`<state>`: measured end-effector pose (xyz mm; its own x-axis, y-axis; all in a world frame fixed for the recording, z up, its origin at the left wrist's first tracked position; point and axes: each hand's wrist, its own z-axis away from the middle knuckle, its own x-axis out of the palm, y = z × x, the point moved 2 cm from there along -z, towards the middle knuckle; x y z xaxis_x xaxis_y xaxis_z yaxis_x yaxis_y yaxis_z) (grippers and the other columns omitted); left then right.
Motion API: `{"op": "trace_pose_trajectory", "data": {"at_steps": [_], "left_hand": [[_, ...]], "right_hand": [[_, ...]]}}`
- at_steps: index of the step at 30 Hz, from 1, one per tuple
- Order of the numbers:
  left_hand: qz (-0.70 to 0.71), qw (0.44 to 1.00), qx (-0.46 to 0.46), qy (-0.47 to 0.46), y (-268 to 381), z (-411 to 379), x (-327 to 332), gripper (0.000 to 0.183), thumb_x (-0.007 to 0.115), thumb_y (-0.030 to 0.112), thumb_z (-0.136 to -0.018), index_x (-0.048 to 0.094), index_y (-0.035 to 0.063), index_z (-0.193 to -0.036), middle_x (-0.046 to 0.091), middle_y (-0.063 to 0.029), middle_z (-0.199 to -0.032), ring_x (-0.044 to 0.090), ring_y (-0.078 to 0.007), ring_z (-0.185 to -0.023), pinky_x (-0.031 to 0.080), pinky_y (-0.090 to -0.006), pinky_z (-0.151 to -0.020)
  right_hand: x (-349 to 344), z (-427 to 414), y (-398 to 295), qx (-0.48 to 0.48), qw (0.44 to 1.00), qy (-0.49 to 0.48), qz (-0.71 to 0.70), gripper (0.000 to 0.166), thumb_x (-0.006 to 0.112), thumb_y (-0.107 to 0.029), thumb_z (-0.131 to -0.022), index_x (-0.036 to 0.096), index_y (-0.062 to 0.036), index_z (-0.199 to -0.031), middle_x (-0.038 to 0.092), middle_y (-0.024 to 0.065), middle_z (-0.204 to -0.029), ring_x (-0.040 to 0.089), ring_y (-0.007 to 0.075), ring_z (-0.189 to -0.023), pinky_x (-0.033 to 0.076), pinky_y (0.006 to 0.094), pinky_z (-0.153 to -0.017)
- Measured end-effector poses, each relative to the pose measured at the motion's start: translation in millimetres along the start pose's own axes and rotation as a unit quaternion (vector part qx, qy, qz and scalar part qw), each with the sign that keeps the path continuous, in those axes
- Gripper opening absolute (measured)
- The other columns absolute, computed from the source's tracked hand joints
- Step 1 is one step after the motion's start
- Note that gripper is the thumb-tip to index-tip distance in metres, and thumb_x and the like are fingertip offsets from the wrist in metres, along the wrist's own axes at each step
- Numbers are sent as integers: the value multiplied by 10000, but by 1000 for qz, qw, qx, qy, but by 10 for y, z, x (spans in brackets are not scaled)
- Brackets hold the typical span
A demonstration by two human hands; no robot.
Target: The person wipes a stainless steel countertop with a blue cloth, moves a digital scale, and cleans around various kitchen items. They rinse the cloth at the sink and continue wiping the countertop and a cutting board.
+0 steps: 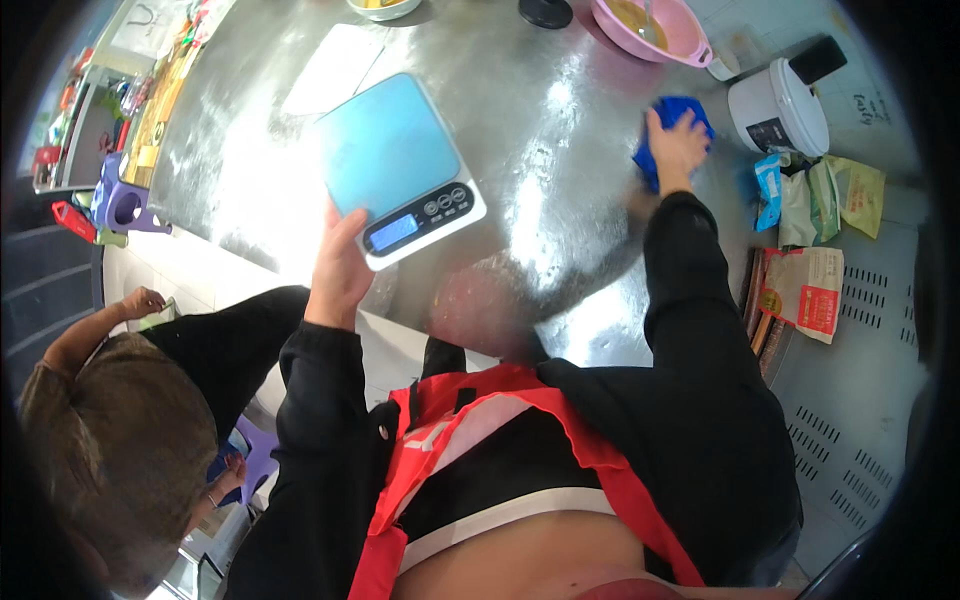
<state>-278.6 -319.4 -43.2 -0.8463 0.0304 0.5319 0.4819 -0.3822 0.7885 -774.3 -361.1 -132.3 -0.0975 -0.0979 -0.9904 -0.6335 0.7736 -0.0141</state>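
My left hand (343, 259) grips the near left corner of a digital kitchen scale (397, 142), thumb on top beside its lit display. The scale has a blue-tinted top plate and a white body, and it appears lifted off the steel table (480, 97). My fingers beneath it are hidden. Over at the table's right side, my right hand (679, 148) lies spread on a crumpled blue cloth (646, 159), pressing it to the metal surface. A white sheet (334, 69) lies flat beyond the scale.
A pink bowl (675, 34) with a utensil, a black round object (546, 10) and a white bowl (384, 9) stand at the far edge. To the right are a white lidded bucket (780, 109) and several food packets (810, 199). Another person (135, 450) is at lower left.
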Motion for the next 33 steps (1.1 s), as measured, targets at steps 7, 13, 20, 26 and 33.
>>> {"op": "trace_pose_trajectory", "data": {"at_steps": [7, 13, 20, 26, 33], "left_hand": [[60, 998, -20, 10, -212, -66, -24, 722, 609, 202, -768, 251, 68, -1380, 435, -107, -1276, 472, -269, -1152, 435, -391, -940], [60, 998, -8, 26, -166, -104, 70, 555, 566, 184, -831, 348, 82, -1331, 490, -100, -1227, 505, -263, -1101, 432, -398, -940], [-16, 997, 14, -71, -2, -167, 359, 665, 635, 172, -780, 295, 57, -1339, 443, -111, -1259, 427, -227, -1171, 318, -358, -1004], [-112, 993, 29, -24, -80, -344, 614, 653, 609, 198, -795, 305, 44, -1352, 424, -92, -1301, 450, -223, -1151, 352, -342, -984], [-28, 977, -94, -188, -561, -887, 1355, 521, 573, 171, -850, 345, 58, -1304, 486, -103, -1229, 510, -249, -1112, 444, -390, -935]], "right_hand": [[76, 557, -1577, -312, 947, 36, -71, 667, 485, -445, -810, 359, -102, -1368, 333, 164, -1413, 333, 356, -1278, 275, 449, -1044], [-32, 1169, -1211, -540, 777, -41, -321, 649, 576, -70, -645, 476, -162, -1279, 453, 142, -1319, 413, 331, -1221, 312, 446, -1029], [175, 105, -1400, -256, 958, 92, -97, 760, 414, -634, -814, 375, -105, -1358, 325, 162, -1418, 303, 373, -1289, 238, 469, -1050], [-5, 1449, -1593, -470, 728, 10, -498, 423, 589, -299, -744, 580, -89, -1111, 556, 159, -1100, 510, 354, -1001, 406, 461, -854], [-276, 1993, 220, -461, 766, -114, -434, 521, 631, -119, -648, 574, -116, -1167, 524, 111, -1241, 448, 340, -1187, 362, 449, -993]]}}
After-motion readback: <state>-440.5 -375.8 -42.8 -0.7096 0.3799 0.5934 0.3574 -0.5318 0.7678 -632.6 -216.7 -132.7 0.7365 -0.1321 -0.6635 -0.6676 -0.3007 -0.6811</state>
